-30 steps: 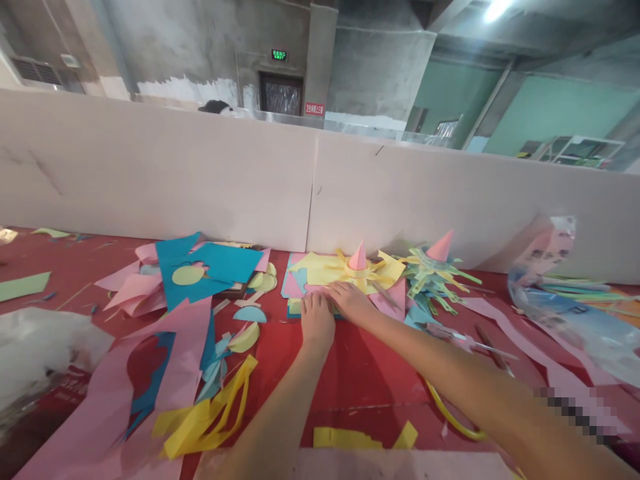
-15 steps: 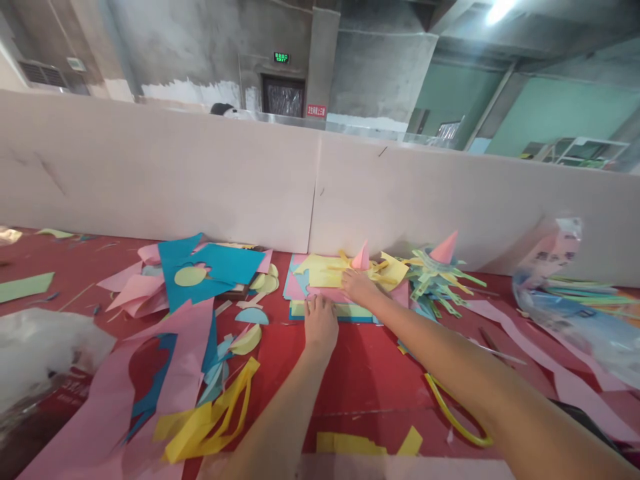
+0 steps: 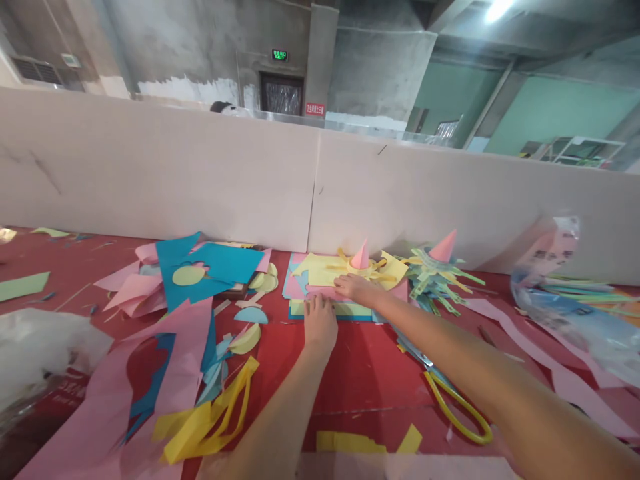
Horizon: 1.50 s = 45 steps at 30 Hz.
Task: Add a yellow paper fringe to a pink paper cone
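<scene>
My left hand (image 3: 321, 323) rests fingers-down on the near edge of a stack of coloured paper (image 3: 353, 310), its fingertips on pale yellow and pink sheets. My right hand (image 3: 356, 288) lies just right of it, fingers stretched leftward over the pink sheet (image 3: 395, 292). No grip on a sheet is visible in either hand. Behind the right hand, a pink paper cone (image 3: 360, 256) with a yellow strip ring stands on yellow paper (image 3: 320, 269). Scissors with a yellow handle (image 3: 463, 417) lie beneath my right forearm.
A second pink cone (image 3: 444, 247) stands among green paper strips (image 3: 433, 283) at right. Blue paper (image 3: 225, 263), pink sheets (image 3: 193, 353) and yellow strips (image 3: 215, 423) clutter the left. Plastic bags (image 3: 45, 353) flank the red table; a pale partition (image 3: 200, 173) runs behind.
My right hand has shifted slightly left and nearer, from the yellow paper by the cone onto the pink sheet. More of the scissors shows. My left hand stays in place.
</scene>
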Each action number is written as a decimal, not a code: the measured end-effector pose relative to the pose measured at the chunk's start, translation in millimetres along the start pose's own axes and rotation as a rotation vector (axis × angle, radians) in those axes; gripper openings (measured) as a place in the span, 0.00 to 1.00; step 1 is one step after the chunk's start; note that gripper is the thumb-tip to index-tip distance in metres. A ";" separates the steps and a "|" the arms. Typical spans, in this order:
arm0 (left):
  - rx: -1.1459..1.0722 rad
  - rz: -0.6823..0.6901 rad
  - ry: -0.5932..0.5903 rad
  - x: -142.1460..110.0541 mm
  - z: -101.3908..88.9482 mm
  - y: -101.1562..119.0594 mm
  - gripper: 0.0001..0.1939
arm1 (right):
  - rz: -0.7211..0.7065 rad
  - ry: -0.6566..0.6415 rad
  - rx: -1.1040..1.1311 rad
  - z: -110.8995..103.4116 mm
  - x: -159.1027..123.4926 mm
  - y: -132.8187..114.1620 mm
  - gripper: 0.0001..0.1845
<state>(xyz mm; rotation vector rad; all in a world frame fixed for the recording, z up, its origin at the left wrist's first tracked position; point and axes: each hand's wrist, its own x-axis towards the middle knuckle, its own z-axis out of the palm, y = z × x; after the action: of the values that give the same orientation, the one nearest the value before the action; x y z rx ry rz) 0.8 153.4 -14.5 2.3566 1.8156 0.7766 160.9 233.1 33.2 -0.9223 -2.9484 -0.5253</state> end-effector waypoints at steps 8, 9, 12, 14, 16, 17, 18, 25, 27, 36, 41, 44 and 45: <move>0.010 -0.003 0.000 0.4 1.0 -0.1 0.19 | 0.048 0.060 0.123 2.5 0.7 -7.0 0.09; 0.011 -0.004 0.000 0.4 0.9 -0.1 0.19 | 0.053 0.057 0.139 1.9 1.7 -8.1 0.09; 0.009 -0.003 -0.002 0.1 -0.1 0.1 0.19 | 0.079 0.043 0.188 -0.3 4.1 -10.0 0.09; 0.004 -0.003 -0.004 -0.2 -1.1 0.3 0.19 | 0.108 0.033 0.224 -1.9 4.1 -9.7 0.09; -0.004 -0.005 -0.004 -0.4 -1.9 0.6 0.19 | 0.147 0.027 0.264 -3.4 2.2 -8.6 0.09; -0.011 -0.006 -0.002 -0.6 -2.1 0.7 0.19 | 0.169 0.026 0.287 -4.1 0.8 -7.8 0.10; -0.019 -0.008 0.001 -0.8 -2.1 0.7 0.19 | 0.193 0.026 0.312 -4.7 -0.7 -7.1 0.10; -0.114 -0.027 0.031 0.0 -1.9 -1.3 0.17 | 0.419 0.029 0.516 -21.3 -3.8 -5.4 0.06; -0.154 -0.047 0.048 2.1 -4.1 -2.7 0.16 | 0.467 0.011 0.576 -33.4 -4.5 -6.7 0.07; -0.247 -0.290 0.261 17.2 -28.6 -28.0 0.20 | 0.468 -0.512 0.724 -72.0 -40.3 2.8 0.18; -0.169 -0.443 0.261 22.0 -31.4 -54.2 0.20 | 0.514 -0.577 0.489 -58.1 -41.4 6.9 0.06; -0.108 -0.463 0.221 21.6 -25.7 -61.3 0.18 | 0.495 -0.471 0.337 -53.3 -34.0 -1.7 0.07; -0.086 -0.460 0.207 21.1 -23.0 -61.9 0.18 | 0.481 -0.425 0.298 -52.5 -30.7 -5.7 0.09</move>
<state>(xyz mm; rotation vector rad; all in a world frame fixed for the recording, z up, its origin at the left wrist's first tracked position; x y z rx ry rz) -60.3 185.8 -8.7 1.7521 2.2310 1.0288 178.4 195.0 77.7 -1.7998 -2.8354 0.1430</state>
